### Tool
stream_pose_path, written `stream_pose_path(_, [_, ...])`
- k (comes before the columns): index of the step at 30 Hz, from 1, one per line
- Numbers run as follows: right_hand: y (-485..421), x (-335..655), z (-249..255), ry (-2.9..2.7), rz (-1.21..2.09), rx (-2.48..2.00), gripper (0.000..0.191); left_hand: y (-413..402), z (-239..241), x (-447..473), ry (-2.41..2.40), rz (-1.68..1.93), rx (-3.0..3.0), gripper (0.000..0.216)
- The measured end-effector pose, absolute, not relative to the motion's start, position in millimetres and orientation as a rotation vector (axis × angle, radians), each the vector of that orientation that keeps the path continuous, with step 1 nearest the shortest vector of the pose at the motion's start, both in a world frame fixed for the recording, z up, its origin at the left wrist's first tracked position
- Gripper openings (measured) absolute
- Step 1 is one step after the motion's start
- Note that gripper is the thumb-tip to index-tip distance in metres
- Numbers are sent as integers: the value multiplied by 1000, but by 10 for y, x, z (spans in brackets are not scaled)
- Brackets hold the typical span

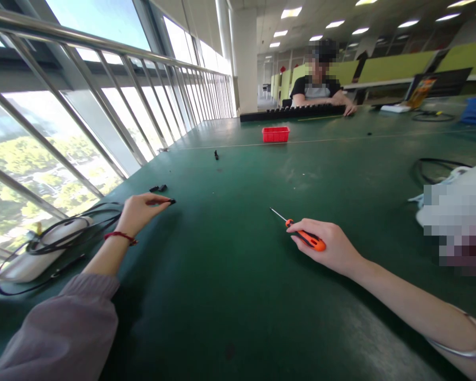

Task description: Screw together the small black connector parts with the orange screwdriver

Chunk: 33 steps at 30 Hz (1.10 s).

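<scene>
Ahead, red basket (276,135) (screwdriver (311,240) outside).

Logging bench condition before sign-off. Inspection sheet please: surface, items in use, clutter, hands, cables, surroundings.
Surface: green tabletop, some pale specks and dark marks.
Items in use: orange-and-black screwdriver; small black part, exact type unclear.
Clutter: red plastic basket, two black pieces just beyond the left hand, white elongated object at left.
Hands: left pinches the small part; right hand grips the screwdriver by its handle.
Cables: black cable looped over the white object; another at right.
Surroundings: metal railing along windows; co-worker seated across.
</scene>
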State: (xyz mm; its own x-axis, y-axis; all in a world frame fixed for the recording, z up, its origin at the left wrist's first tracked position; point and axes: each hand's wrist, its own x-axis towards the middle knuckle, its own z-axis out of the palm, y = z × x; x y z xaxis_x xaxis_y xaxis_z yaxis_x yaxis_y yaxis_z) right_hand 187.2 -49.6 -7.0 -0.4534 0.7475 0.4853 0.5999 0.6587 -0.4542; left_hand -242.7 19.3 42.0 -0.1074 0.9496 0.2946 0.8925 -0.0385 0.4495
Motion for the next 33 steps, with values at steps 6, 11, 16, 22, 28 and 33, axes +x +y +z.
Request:
stream_pose_path(6, [-497,1884,-64,-2152,270,-1036,16,432,467,-1110,1461,964,2454,18])
stream_pose_path(11, [-526,1893,-34,-2028,155,-1051,15,558,319,-236,1249,945,2544,12])
stream_pose_path(16, [-550,1889,-12,-1815,-6,-1104,8,593,73,45,1276,910,2545,9])
stream_pose_path(22, [-526,1873,-28,-1847,87,-1122,9,638,-86,-24,1226,939,2475,9])
stream_pose_path(28, [-511,1881,-41,-1888,159,-1168,7,632,-81,-3,1203,944,2505,10])
stream_pose_path(33, [-504,1884,-46,-1875,169,-1176,8,612,-70,5,1206,929,2536,11])
